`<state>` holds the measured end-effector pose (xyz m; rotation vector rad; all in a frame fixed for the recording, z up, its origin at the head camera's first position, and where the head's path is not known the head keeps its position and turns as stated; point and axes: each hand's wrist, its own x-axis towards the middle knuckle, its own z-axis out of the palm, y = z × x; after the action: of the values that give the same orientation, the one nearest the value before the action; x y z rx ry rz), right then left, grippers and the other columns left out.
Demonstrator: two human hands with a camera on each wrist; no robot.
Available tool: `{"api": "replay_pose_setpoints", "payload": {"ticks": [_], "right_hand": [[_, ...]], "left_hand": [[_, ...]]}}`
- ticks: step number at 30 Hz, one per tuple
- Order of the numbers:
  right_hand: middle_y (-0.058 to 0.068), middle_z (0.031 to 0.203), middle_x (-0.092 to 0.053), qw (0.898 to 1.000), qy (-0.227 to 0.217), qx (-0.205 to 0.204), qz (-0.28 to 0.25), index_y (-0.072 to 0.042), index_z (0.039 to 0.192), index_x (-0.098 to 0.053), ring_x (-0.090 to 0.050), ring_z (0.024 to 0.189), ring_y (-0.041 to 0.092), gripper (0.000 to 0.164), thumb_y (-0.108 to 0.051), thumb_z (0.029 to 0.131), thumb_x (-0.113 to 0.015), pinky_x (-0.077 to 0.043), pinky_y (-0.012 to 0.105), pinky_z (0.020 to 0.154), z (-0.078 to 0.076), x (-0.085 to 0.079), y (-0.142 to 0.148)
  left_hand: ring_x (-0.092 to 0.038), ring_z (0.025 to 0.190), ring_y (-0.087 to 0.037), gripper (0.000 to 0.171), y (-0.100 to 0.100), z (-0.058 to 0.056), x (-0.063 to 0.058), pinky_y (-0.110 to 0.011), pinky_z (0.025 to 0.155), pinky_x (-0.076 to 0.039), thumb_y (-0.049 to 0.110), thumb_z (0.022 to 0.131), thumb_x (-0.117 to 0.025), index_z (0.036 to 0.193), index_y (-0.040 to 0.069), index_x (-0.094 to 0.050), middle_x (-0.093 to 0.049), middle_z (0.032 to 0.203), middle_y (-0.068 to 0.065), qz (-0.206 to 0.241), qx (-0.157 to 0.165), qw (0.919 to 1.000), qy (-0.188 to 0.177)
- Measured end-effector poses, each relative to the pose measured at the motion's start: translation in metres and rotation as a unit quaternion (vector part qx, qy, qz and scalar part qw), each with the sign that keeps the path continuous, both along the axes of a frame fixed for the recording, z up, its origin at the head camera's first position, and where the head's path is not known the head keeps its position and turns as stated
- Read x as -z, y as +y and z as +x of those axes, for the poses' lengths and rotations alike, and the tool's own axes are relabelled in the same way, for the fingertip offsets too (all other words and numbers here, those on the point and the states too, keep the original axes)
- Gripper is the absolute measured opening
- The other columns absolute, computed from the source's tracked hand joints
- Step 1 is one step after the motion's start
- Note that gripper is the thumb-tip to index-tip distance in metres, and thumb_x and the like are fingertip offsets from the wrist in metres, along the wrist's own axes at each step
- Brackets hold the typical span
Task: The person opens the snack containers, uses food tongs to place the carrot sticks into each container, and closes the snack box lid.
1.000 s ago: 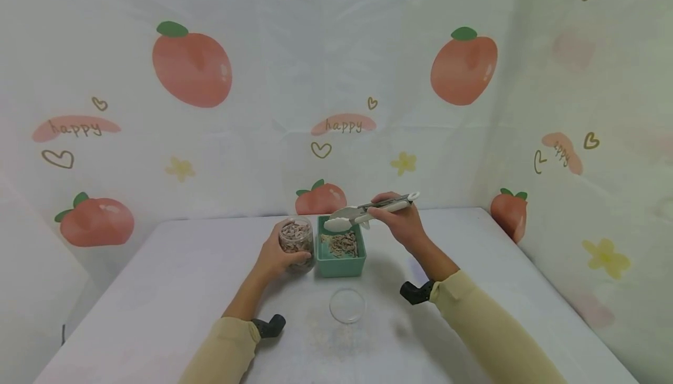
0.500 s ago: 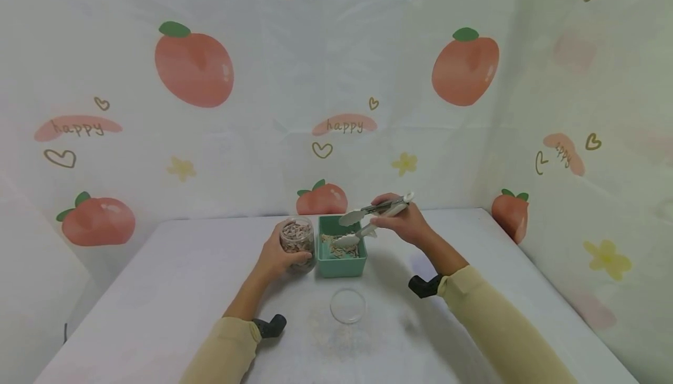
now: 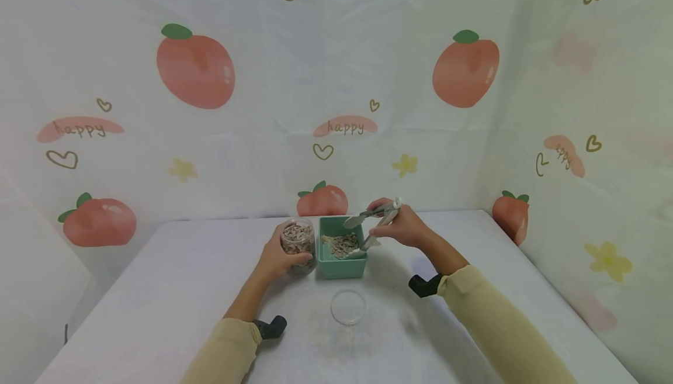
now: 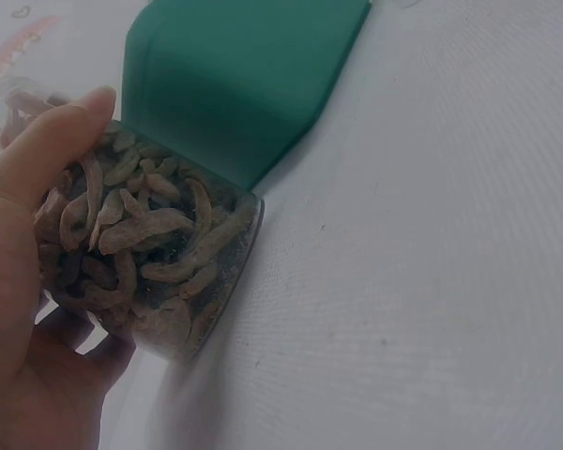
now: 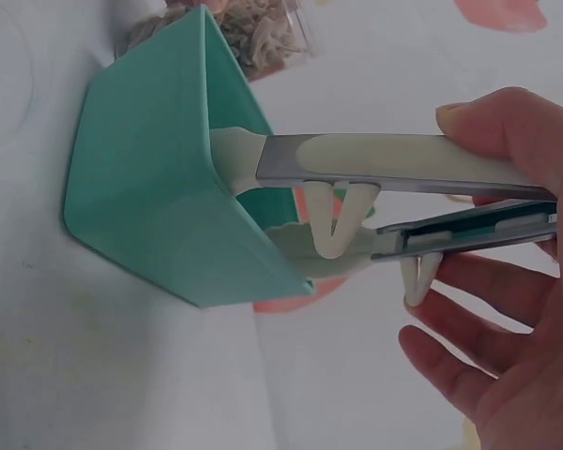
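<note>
My left hand (image 3: 274, 256) grips a clear jar (image 4: 150, 234) full of dried, brownish curled strips, fingers and thumb wrapped round its side. Against the jar's right stands a green rectangular box (image 3: 342, 270) with more of the dried pieces (image 3: 344, 245) on its bottom. My right hand (image 3: 402, 226) holds a pair of tongs (image 5: 375, 159) with pale grips, thumb on one arm and fingers by the other. The tongs' arms are spread, and their pale tips reach into the box's mouth; the box wall partly hides them in the right wrist view.
A round clear lid (image 3: 349, 307) lies on the white table (image 3: 173, 314) in front of the box. Fine crumbs are scattered near it. A printed curtain (image 3: 252, 80) hangs behind the table's far edge.
The tongs went from nearly closed above the box to spread apart, and their tips moved down into it, tilting steeper. The left hand and jar stay in place.
</note>
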<state>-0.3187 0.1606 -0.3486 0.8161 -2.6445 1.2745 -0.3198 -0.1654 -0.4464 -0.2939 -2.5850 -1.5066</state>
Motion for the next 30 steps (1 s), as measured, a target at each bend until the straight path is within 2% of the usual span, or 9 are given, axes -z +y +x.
{"api": "replay_pose_setpoints", "payload": {"ticks": [6,8,20,30], "right_hand": [[0.007,0.108,-0.067,0.999,0.010,0.014,0.031,-0.008,0.119,-0.063,-0.061,0.082,0.022,0.043,-0.016,0.080,-0.079,-0.050,0.037,0.067,0.001,-0.001,-0.005],[0.006,0.105,-0.067,0.999,0.014,0.018,0.036,-0.009,0.118,-0.064,-0.060,0.077,0.019,0.042,-0.016,0.080,-0.079,-0.050,0.036,0.064,0.001,-0.001,-0.007],[-0.001,0.088,-0.069,0.996,0.047,0.038,0.066,-0.012,0.113,-0.065,-0.062,0.073,0.014,0.035,-0.017,0.081,-0.079,-0.049,0.033,0.060,0.001,0.009,-0.012],[0.003,0.097,-0.071,0.994,0.061,0.059,0.062,-0.013,0.110,-0.068,-0.063,0.080,0.015,0.030,-0.020,0.083,-0.078,-0.050,0.034,0.063,0.002,0.024,-0.014]], "left_hand": [[-0.045,0.125,-0.035,0.099,0.001,0.000,0.000,-0.054,0.099,-0.039,0.030,0.071,-0.089,0.149,0.018,-0.029,-0.046,0.138,-0.018,-0.002,-0.002,1.0000,-0.004],[-0.045,0.125,-0.035,0.099,0.001,0.001,0.000,-0.053,0.099,-0.039,0.030,0.071,-0.089,0.149,0.018,-0.029,-0.046,0.138,-0.018,-0.001,-0.002,1.0000,-0.004],[-0.046,0.124,-0.036,0.099,0.001,0.001,-0.001,-0.054,0.097,-0.041,0.031,0.071,-0.088,0.149,0.016,-0.030,-0.046,0.137,-0.019,0.002,0.001,1.0000,0.005],[-0.048,0.122,-0.037,0.101,0.000,-0.001,0.001,-0.055,0.095,-0.041,0.035,0.070,-0.088,0.150,0.015,-0.029,-0.047,0.136,-0.020,-0.002,0.003,0.9999,0.013]]}}
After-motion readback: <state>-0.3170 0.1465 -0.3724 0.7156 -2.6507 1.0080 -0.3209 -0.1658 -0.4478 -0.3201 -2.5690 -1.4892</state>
